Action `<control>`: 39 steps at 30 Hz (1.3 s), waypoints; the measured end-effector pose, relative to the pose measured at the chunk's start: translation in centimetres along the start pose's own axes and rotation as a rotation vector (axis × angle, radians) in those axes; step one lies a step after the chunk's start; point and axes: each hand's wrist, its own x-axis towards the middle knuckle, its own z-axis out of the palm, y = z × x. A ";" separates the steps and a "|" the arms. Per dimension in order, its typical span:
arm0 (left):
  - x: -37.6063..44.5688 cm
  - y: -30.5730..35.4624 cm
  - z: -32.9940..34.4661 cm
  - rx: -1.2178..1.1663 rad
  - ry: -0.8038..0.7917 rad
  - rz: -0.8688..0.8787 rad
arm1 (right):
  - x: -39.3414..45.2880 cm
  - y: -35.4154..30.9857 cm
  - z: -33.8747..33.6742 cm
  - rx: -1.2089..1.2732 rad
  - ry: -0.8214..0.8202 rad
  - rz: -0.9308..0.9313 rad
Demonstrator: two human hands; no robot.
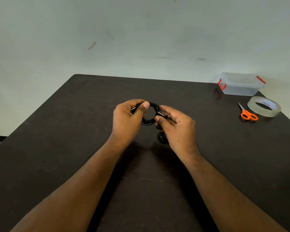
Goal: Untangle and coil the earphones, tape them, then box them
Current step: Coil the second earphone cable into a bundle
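Observation:
Black earphones are wound into a small round coil, held above the middle of the dark table. My left hand pinches the coil's left side, with the metal plug poking out under the thumb. My right hand grips the coil's right side between thumb and fingers, where a small shiny piece shows; an earbud hangs just below it. A roll of clear tape lies at the right edge. The clear plastic box with red latches stands at the far right corner.
Orange-handled scissors lie just left of the tape roll, blades pointing away. A pale wall rises behind the table's far edge. The table's left edge runs diagonally, with floor beyond it.

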 end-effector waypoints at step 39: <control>1.5 -3.6 -3.0 0.842 -0.201 -0.227 | 5.3 -0.2 4.6 -0.906 -0.680 -0.110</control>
